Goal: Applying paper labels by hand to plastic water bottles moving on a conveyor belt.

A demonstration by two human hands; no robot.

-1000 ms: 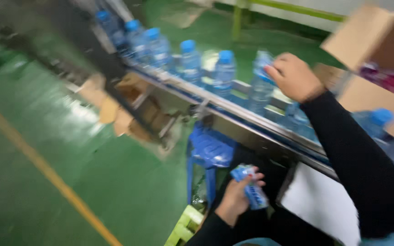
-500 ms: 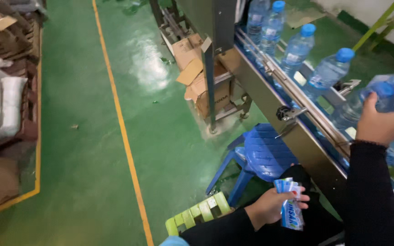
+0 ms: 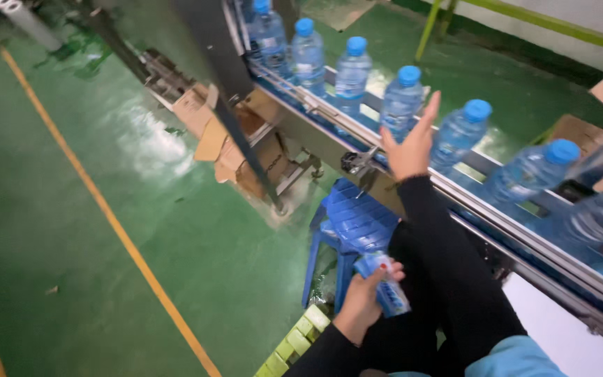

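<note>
Bottles of water with blue caps stand in single file on a metal conveyor (image 3: 357, 150) that runs diagonally from upper centre to lower right. The person's right hand (image 3: 411, 143) is raised at the near rail of the conveyor, palm open and fingers spread wide, holding nothing; its fingertips lie just beside one bottle (image 3: 401, 102) and close to the next bottle (image 3: 459, 134), though contact cannot be confirmed. The arm is in a black sleeve. The left hand (image 3: 364, 301) is held low, below the conveyor, with fingers closed around a small bundle of blue labels (image 3: 385, 283), which projects above and to the right of the fist. A blue plastic stool (image 3: 357, 220) stands under the conveyor, just behind the left hand. Open cardboard boxes (image 3: 235, 139) sit on the green floor (image 3: 106, 230) beneath the line's far end. A yellow floor line (image 3: 109, 220) runs well apart, to the left. A green crate (image 3: 294, 342) shows near the left forearm.
</note>
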